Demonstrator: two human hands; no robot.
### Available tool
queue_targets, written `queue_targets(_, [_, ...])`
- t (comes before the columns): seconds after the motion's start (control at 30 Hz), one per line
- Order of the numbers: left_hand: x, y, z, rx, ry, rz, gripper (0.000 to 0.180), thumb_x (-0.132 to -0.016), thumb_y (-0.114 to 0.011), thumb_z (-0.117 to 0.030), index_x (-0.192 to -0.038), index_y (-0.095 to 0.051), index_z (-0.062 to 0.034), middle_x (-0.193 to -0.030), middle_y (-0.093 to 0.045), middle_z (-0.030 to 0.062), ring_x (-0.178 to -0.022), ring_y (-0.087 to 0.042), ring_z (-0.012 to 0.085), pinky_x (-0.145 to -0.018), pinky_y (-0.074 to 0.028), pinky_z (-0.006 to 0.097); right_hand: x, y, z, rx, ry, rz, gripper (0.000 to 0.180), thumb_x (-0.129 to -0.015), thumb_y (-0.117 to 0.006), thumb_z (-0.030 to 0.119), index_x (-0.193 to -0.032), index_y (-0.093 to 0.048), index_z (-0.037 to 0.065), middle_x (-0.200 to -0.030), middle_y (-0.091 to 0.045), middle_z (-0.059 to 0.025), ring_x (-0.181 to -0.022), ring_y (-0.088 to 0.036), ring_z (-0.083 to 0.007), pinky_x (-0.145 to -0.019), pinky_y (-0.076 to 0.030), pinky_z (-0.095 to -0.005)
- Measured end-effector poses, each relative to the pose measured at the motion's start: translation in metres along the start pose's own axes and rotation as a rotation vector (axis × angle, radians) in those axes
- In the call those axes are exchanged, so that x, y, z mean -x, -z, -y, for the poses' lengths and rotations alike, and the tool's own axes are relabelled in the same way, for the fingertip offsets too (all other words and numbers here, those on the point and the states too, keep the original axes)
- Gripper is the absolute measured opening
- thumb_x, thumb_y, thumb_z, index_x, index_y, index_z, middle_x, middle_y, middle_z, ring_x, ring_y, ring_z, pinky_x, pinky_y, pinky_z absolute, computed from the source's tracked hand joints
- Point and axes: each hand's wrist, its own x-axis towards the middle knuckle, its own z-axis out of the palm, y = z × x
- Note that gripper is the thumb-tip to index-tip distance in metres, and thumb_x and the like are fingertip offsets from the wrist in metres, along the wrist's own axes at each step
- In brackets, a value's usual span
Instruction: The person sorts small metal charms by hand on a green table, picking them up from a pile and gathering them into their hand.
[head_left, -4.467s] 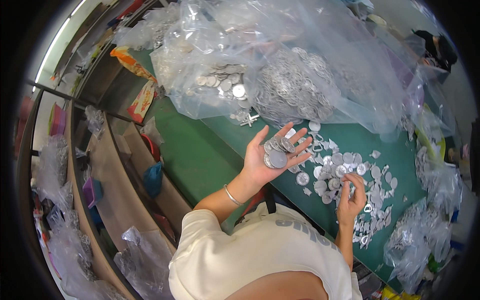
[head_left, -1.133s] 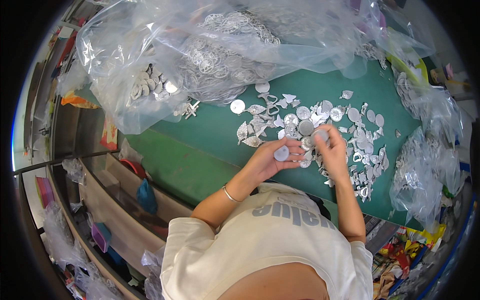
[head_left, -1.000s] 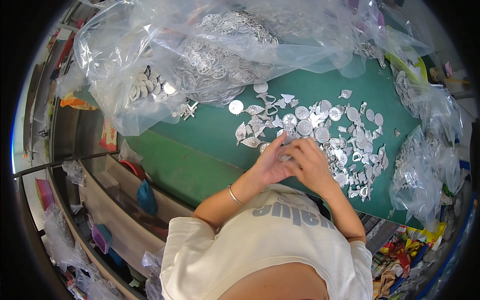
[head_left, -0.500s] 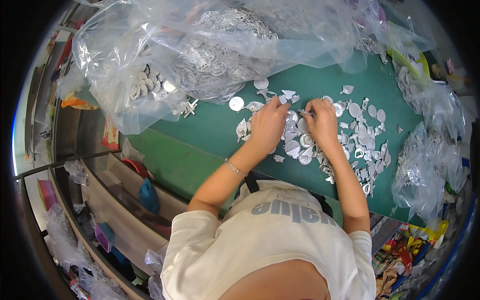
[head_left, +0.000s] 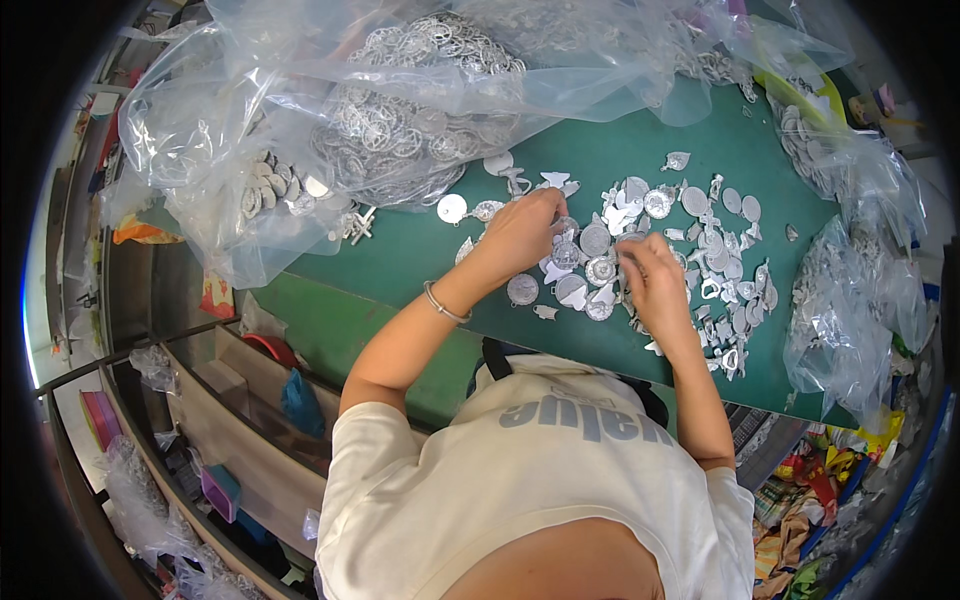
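Flat silver-grey metal charms and discs (head_left: 594, 238) lie scattered over a green table (head_left: 400, 250). My left hand (head_left: 525, 235), with a band around its wrist, reaches into the left side of the spread. Its thumb and fingers are pinched together at a charm's edge; what sits between them is too small to make out. To the right, my right hand (head_left: 658, 285) is curled low over the pieces, fingertips closed beside a round patterned medallion (head_left: 600, 270). Whatever those fingers grip is hidden. A winged-shaped charm (head_left: 555, 180) rests just beyond my left fingers.
A large clear plastic bag (head_left: 400, 130) heaped with silver pieces covers the far left. Another clear bag (head_left: 840, 310) stands at the right edge. Small crosses (head_left: 358, 224) lie by the big bag. Shelving (head_left: 230, 400) runs along the left, and colourful wrappers (head_left: 800, 480) are at lower right.
My right hand has drawn back nearer to me, uncovering charms beyond it, and the small piece seen in its fingers no longer shows. My left hand stays at the pile. The view shifted slightly.
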Motion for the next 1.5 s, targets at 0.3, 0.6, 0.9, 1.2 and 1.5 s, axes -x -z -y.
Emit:
queue_targets(0.3, [0.028, 0.027, -0.006, 1.612, 0.460, 0.088, 0.027, -0.086, -0.051, -0.011, -0.112, -0.055, -0.0040, -0.082, -0.052, 0.0025, -0.078, -0.052, 0.0133, -0.053, -0.043, 0.017, -0.011, 0.000, 0.005, 0.264, 0.021, 0.287, 0.021, -0.072, -0.064, 0.003, -0.091, -0.059, 0.000, -0.085, -0.056, -0.0165, -0.074, -0.057, -0.0348, -0.067, -0.045, -0.0406])
queue_targets(0.6, [0.076, -0.010, -0.021, 1.287, 0.508, -0.007, 0.015, -0.084, -0.059, -0.011, -0.097, -0.060, -0.0033, -0.067, -0.050, -0.0007, -0.060, -0.048, 0.0094, -0.050, -0.039, 0.019, -0.027, 0.010, -0.006, -0.031, -0.024, 0.487, 0.016, -0.069, -0.066, 0.003, -0.077, -0.054, -0.003, -0.066, -0.053, -0.0132, -0.061, -0.049, -0.0253, -0.057, -0.038, -0.0343])
queue_targets(0.9, [0.084, -0.024, -0.032, 0.560, 0.233, -0.091, 0.019, -0.080, -0.062, -0.005, -0.099, -0.062, -0.0016, -0.068, -0.055, 0.0025, -0.060, -0.048, 0.0081, -0.054, -0.039, 0.023, -0.019, 0.031, -0.007, -0.023, -0.177, 0.294, 0.016, -0.071, -0.066, 0.003, -0.074, -0.052, -0.003, -0.062, -0.048, -0.0074, -0.057, -0.041, -0.0156, -0.053, -0.034, -0.0297])
queue_targets(1.2, [0.084, -0.028, -0.040, 0.198, 0.108, -0.166, 0.023, -0.075, -0.065, -0.008, -0.098, -0.062, -0.0054, -0.074, -0.057, 0.0096, -0.061, -0.055, 0.0247, -0.057, -0.043, 0.033, -0.015, 0.016, -0.005, 0.013, 0.003, 0.111, 0.013, -0.072, -0.065, 0.001, -0.077, -0.053, -0.003, -0.071, -0.053, -0.0155, -0.061, -0.051, -0.0319, -0.057, -0.040, -0.0371])
queue_targets(1.5, [0.087, -0.028, -0.038, 0.368, 0.182, -0.124, 0.022, -0.078, -0.064, -0.008, -0.099, -0.062, -0.0034, -0.067, -0.056, 0.0077, -0.057, -0.051, 0.0166, -0.053, -0.041, 0.029, -0.005, 0.033, -0.007, 0.237, 0.006, -0.112, 0.013, -0.075, -0.064, 0.004, -0.078, -0.053, -0.003, -0.071, -0.050, -0.0144, -0.060, -0.050, -0.0318, -0.055, -0.039, -0.0380])
